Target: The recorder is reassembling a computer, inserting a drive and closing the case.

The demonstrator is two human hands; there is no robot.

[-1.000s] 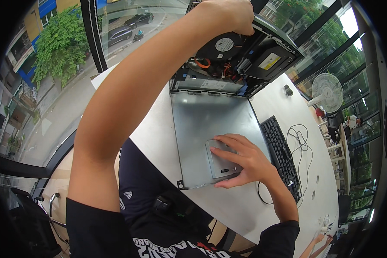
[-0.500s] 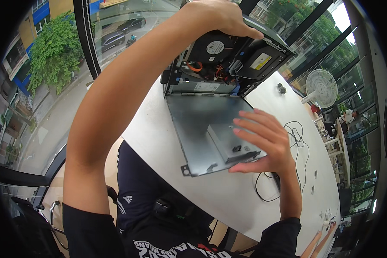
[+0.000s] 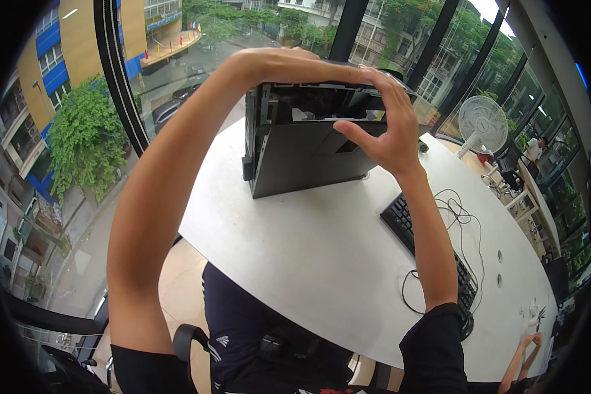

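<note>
A black desktop computer case stands upright on the white table. Its side panel is raised, dark outer face toward me, with a gap along the top showing part of the inside. Over the case's top lies my left hand, holding it from above; most of its fingers are hidden behind the top edge. My right hand is at the panel's upper right, thumb spread away from the stretched fingers, which reach up toward the case's top edge. Whether its palm presses the panel I cannot tell.
A black keyboard lies right of the case, partly under my right forearm, with a looped cable and a black mouse beside it. Beyond stands a white fan. Another person's hands are at the far lower right.
The side panel has swung up from lying open toward me to nearly upright against the case. My right hand has moved up and away with it. My left hand stays over the top.
</note>
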